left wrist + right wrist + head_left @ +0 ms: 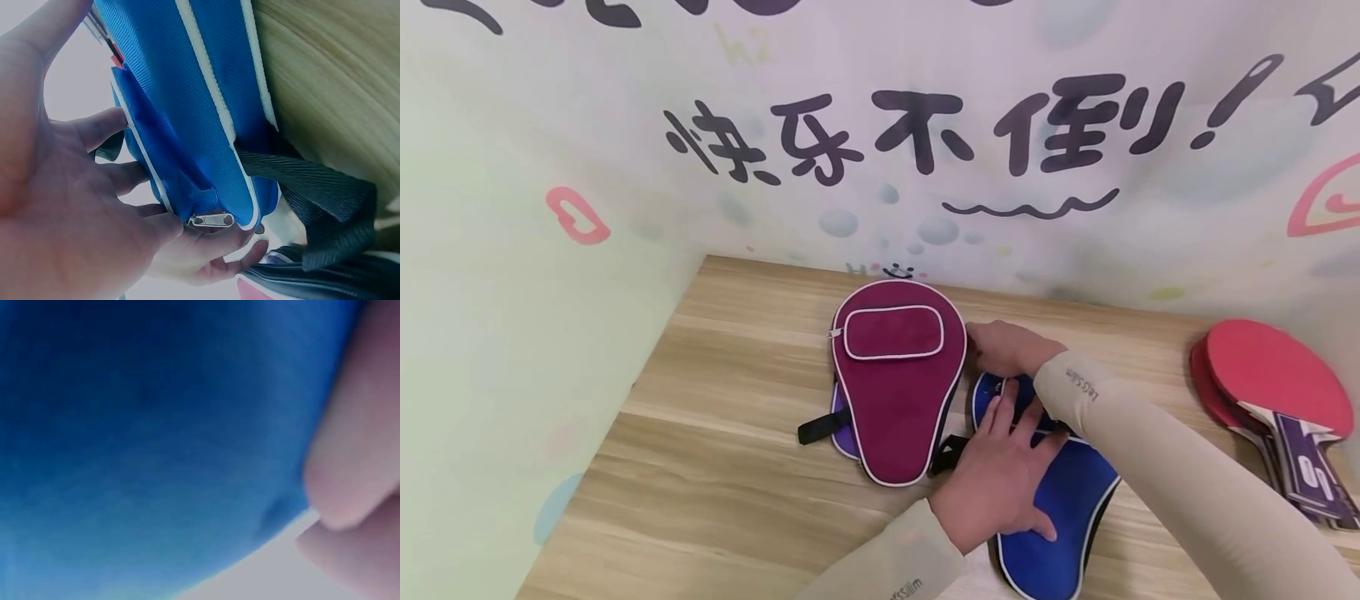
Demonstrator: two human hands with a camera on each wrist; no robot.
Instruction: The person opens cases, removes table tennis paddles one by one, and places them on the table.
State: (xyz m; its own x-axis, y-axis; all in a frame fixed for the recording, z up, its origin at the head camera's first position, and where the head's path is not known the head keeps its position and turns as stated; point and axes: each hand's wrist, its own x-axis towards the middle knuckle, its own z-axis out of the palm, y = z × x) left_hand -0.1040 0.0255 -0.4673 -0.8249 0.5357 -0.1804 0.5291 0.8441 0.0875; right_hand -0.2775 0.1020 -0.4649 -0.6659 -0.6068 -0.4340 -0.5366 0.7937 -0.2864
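Observation:
A blue table tennis paddle case (pixel 1060 508) with white piping lies on the table, its narrow end toward me. My left hand (pixel 996 475) rests on it with fingers spread over the front pocket. Across the case's far end reaches my right hand (pixel 1011 348), its fingers curled and pinching at the edge by the zipper. The left wrist view shows the pocket's zipper pull (pixel 212 220) and a black strap (pixel 312 187), with the right fingers (pixel 206 247) beyond them. A fingertip (pixel 344 494) and thumb meet at the blue edge in the right wrist view.
Left of the blue case lies a maroon paddle case (pixel 898 408) with a small pocket, on top of a purple case (pixel 845 437). Red table tennis paddles (pixel 1277 375) are stacked at the right. A printed wall (pixel 850 225) borders the table's (pixel 722 350) back.

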